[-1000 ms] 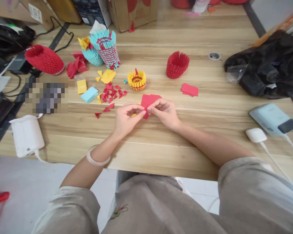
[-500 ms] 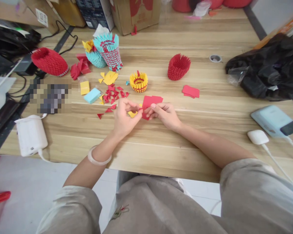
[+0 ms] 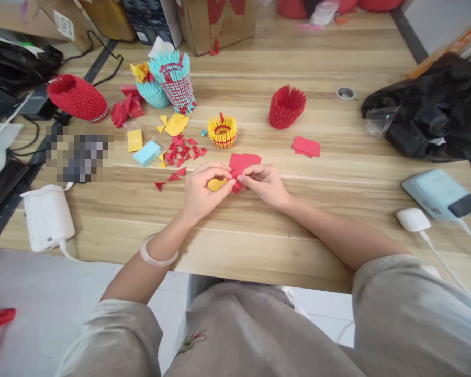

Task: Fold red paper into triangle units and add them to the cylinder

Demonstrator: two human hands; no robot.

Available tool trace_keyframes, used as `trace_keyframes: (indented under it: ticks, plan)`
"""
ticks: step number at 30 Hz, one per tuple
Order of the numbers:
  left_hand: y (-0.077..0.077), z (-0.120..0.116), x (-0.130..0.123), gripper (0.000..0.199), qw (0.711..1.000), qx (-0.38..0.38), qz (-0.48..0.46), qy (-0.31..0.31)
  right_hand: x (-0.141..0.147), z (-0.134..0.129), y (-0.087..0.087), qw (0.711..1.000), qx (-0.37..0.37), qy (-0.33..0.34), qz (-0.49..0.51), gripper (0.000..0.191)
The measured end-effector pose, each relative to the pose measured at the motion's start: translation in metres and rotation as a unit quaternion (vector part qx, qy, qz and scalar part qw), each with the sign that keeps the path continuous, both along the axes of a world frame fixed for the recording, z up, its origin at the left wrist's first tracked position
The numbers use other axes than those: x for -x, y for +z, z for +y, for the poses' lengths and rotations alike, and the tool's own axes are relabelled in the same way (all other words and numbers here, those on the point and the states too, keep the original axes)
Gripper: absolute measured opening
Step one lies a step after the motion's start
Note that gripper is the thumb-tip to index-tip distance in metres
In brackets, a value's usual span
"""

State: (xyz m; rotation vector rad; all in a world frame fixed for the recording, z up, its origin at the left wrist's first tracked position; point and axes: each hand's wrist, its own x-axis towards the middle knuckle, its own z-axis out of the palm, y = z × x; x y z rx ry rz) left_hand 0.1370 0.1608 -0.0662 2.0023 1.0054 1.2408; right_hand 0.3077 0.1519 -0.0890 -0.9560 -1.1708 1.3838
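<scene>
My left hand (image 3: 204, 189) and my right hand (image 3: 266, 184) meet over the table, thumbs and forefingers pinched on a small piece of red paper (image 3: 235, 178). The fingertips cover most of that piece, and its folds are hard to make out. Just behind it lie red paper sheets (image 3: 246, 161), flat on the wood. Yellow paper (image 3: 216, 184) shows through the gap between my left thumb and fingers. Small folded red triangles (image 3: 177, 152) are scattered beyond my left hand. A yellow and red folded-paper bowl (image 3: 222, 132) stands behind both hands.
Farther back are a turquoise and red paper vase (image 3: 176, 84), a red paper bowl (image 3: 286, 108) and red paper slips (image 3: 306, 146). A white power bank (image 3: 49, 219) lies left. At right sit a black plastic bag (image 3: 435, 112) and a light-blue device (image 3: 439, 193).
My right fingers have closed in toward my left fingertips, and both hands now pinch the red piece together. The view has shifted slightly.
</scene>
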Motion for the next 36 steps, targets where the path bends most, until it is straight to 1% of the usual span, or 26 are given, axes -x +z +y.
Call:
trace_keyframes:
  ticks: [2,4,7,10,15,20,25,28,30,31,33,36]
  plan:
    - [-0.003,0.001,-0.002,0.011,0.996,0.076,-0.047,0.006,0.0,0.0,0.0,1.0,0.0,0.003,0.001,0.032]
    - [-0.004,0.002,-0.003,0.014,0.987,0.133,-0.087,0.005,0.0,0.0,0.0,1.0,0.001,0.004,0.004,0.032]
    - [-0.004,0.002,-0.005,0.015,0.98,0.158,-0.119,0.01,-0.001,0.0,-0.001,1.0,-0.004,0.005,0.005,0.032]
    - [-0.003,0.001,-0.005,0.015,0.982,0.155,-0.109,0.014,-0.001,0.0,-0.001,1.0,-0.014,0.006,-0.005,0.033]
    - [-0.002,0.0,-0.005,0.015,0.987,0.139,-0.082,0.006,0.0,-0.001,-0.001,1.0,-0.022,0.005,-0.015,0.033]
    - [-0.002,0.001,-0.004,0.011,0.991,0.116,-0.059,0.013,0.0,-0.001,0.0,0.999,-0.032,-0.038,0.004,0.03]
    - [-0.006,0.002,-0.001,0.011,0.997,0.081,-0.007,-0.009,-0.002,-0.002,-0.001,0.997,-0.04,-0.061,-0.033,0.03]
    - [-0.007,0.002,-0.001,0.012,0.997,0.079,-0.005,-0.011,-0.003,-0.003,-0.001,0.993,-0.076,-0.07,-0.056,0.027]
    - [-0.006,0.002,-0.001,0.012,0.997,0.078,-0.011,-0.001,-0.005,-0.002,0.0,0.992,-0.091,-0.06,-0.057,0.024]
    - [-0.006,0.002,-0.001,0.012,0.997,0.076,-0.014,0.004,-0.005,-0.001,0.0,0.994,-0.086,-0.047,-0.045,0.024]
    - [-0.006,0.002,-0.001,0.011,0.998,0.068,-0.017,0.008,-0.006,0.003,0.0,0.999,-0.047,-0.007,0.003,0.024]
    - [-0.005,0.001,-0.001,0.01,0.998,0.056,-0.023,0.003,-0.007,0.008,-0.003,0.996,0.016,0.047,0.074,0.024]
